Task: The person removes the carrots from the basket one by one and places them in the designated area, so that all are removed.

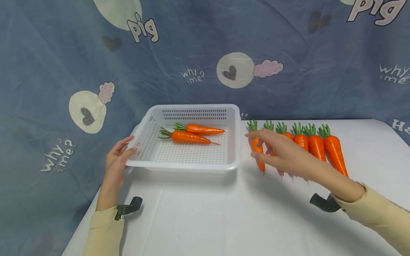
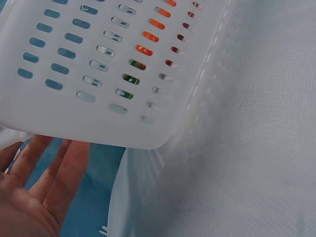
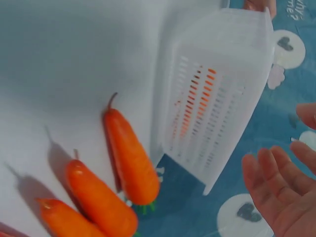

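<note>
A white slotted basket [image 1: 230,142] is sitting on the desk [image 1: 205,213], and everything else is lying in relation to it. Inside the basket, two carrots [image 1: 189,137] are lying side by side along its far half, green tops pointing toward the basket's left wall and tips toward its right wall.

The left hand [image 1: 116,158] is resting against the basket's left wall near the front corner, fingers loosely extended along the rim, the thumb lying by the corner. In the left wrist view the fingers [image 2: 59,173] are showing straight and relaxed under the basket's edge, curled round nothing.

Just to the right of the basket, a row of carrots [image 1: 315,145] is lying on the desk, tops pointing away from the person. The carrot nearest the basket [image 1: 257,149] is lying just beside its right wall, as the right wrist view is also showing [image 3: 131,158].

The right hand [image 1: 282,151] is hovering over the basket end of that row, fingers spread and relaxed, holding nothing; whether a fingertip is touching a carrot cannot be told. The right wrist view is showing its open palm and straight fingers [image 3: 276,182].

Behind the basket, a blue printed cloth [image 1: 64,71] is hanging.
</note>
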`<state>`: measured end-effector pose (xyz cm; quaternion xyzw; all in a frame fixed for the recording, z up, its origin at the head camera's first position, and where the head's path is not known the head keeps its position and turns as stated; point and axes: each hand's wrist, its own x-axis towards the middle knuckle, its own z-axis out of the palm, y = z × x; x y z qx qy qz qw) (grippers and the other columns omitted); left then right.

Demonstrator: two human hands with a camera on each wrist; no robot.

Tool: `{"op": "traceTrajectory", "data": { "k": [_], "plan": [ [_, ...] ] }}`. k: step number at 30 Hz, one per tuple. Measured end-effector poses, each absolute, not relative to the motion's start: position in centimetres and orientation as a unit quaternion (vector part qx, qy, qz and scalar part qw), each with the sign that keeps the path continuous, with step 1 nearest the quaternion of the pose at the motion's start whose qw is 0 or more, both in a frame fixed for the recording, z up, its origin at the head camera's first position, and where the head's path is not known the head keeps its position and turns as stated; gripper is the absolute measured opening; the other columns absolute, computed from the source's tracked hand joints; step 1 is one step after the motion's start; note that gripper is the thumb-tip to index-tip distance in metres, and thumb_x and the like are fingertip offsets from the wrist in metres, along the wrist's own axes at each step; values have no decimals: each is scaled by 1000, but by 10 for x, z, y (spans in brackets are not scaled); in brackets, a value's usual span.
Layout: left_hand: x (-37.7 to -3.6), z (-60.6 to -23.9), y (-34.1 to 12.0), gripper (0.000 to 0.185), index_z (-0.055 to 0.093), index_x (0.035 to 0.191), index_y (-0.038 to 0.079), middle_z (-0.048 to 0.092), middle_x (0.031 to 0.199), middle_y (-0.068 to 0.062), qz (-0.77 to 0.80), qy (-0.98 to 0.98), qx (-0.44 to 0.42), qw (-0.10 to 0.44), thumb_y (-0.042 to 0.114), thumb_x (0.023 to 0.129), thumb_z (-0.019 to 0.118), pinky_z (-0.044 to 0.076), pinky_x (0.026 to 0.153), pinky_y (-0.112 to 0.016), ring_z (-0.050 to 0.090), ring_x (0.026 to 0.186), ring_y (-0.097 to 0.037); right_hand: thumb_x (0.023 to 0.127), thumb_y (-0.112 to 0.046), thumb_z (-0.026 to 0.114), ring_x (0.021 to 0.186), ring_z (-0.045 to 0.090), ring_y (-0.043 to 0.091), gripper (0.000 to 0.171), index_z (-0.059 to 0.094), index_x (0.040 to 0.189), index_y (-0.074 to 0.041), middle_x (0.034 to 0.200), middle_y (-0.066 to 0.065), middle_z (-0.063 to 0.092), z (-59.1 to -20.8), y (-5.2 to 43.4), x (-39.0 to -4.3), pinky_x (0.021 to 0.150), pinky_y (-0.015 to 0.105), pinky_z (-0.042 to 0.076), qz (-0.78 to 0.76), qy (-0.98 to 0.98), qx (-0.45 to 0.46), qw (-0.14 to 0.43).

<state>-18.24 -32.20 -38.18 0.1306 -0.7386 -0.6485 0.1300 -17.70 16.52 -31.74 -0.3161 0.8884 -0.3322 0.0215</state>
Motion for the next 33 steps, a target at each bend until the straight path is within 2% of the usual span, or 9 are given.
{"op": "traceTrajectory", "data": {
  "k": [2, 5, 10, 14, 22, 26, 33],
  "plan": [
    [-182, -382, -322, 49, 53, 142, 16, 57, 127, 0, -649, -739, 132, 127, 12, 94, 64, 52, 69, -20, 58, 102, -12, 93, -31, 69, 80, 56, 15, 51, 50, 140, -24, 117, -6, 57, -313, 161, -179, 61, 30, 51, -315, 891, -327, 15],
    [-183, -382, -322, 49, 54, 141, 17, 58, 126, 1, -649, -738, 133, 127, 12, 94, 64, 52, 69, -21, 59, 102, -13, 92, -29, 70, 91, 55, 11, 51, 51, 139, -21, 117, -7, 58, -306, 155, -181, 72, 31, 51, -287, 893, -346, 2],
    [-183, -382, -322, 48, 54, 141, 17, 58, 127, -1, -650, -737, 132, 126, 13, 94, 64, 51, 69, -20, 59, 102, -13, 91, -30, 71, 94, 56, 11, 54, 51, 140, -22, 116, -6, 59, -298, 147, -185, 75, 32, 51, -274, 894, -353, 18],
    [-182, -382, -321, 46, 56, 139, 19, 58, 128, -1, -641, -745, 130, 131, 16, 94, 65, 51, 70, -21, 58, 102, -12, 91, -28, 71, 101, 55, 12, 54, 51, 140, -23, 124, -4, 59, -296, 139, -192, 78, 33, 51, -293, 883, -366, 30],
    [-181, -384, -323, 45, 57, 138, 19, 59, 125, -1, -639, -747, 124, 133, 15, 94, 65, 52, 69, -21, 60, 101, -13, 91, -26, 72, 103, 56, 13, 50, 53, 137, -21, 123, -6, 59, -292, 120, -205, 75, 31, 52, -314, 865, -389, 43],
    [-180, -383, -323, 46, 56, 139, 17, 59, 123, -1, -640, -747, 119, 131, 13, 94, 65, 53, 67, -21, 61, 100, -13, 92, -27, 71, 105, 55, 11, 52, 51, 140, -22, 127, -7, 57, -290, 111, -213, 76, 29, 52, -313, 859, -402, 51],
    [-179, -382, -323, 46, 55, 140, 15, 60, 122, -1, -632, -756, 102, 134, 11, 94, 63, 53, 65, -22, 62, 99, -13, 93, -22, 68, 106, 56, 14, 48, 52, 138, -19, 130, -6, 57, -284, 96, -227, 75, 29, 52, -321, 843, -430, 43]
  ]
}}
